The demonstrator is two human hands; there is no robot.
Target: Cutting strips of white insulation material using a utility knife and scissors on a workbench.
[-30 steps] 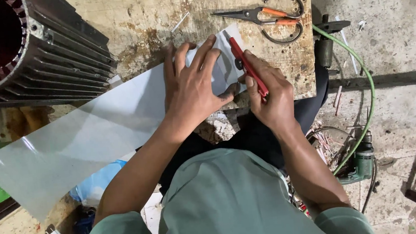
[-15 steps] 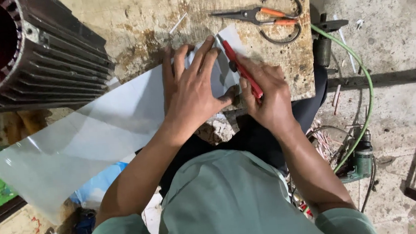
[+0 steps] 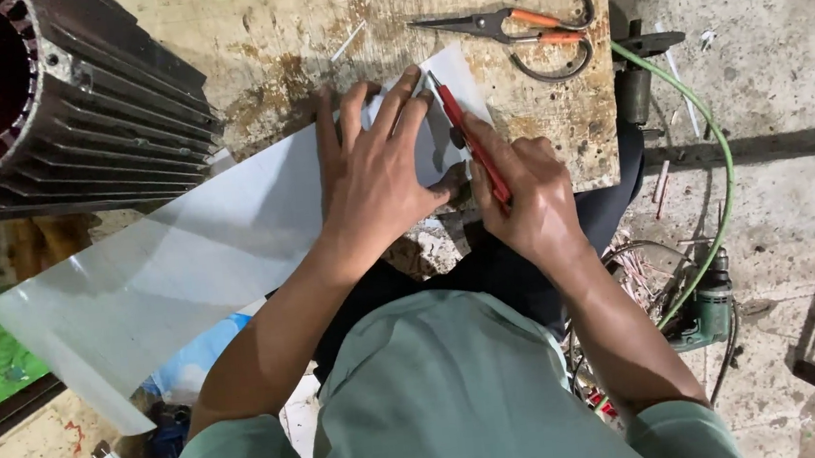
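My left hand (image 3: 378,177) flat, fingers spread, pressing translucent sheet (image 3: 186,278) onto wooden board (image 3: 312,31) near its right edge. My right hand (image 3: 522,194) gripping red pen (image 3: 471,145), tip on sheet. Scissors (image 3: 527,27) at board's far right corner.

A workshop: a worn, stained wooden bench (image 3: 312,31) carries a finned motor housing (image 3: 53,103) and scissors (image 3: 518,28), while a green power drill (image 3: 705,316) and loose wires (image 3: 642,272) lie on the rough concrete floor (image 3: 768,80).

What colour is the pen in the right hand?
Red. The pen in the right hand shows clearly in the head view, its tip on the pale sheet.
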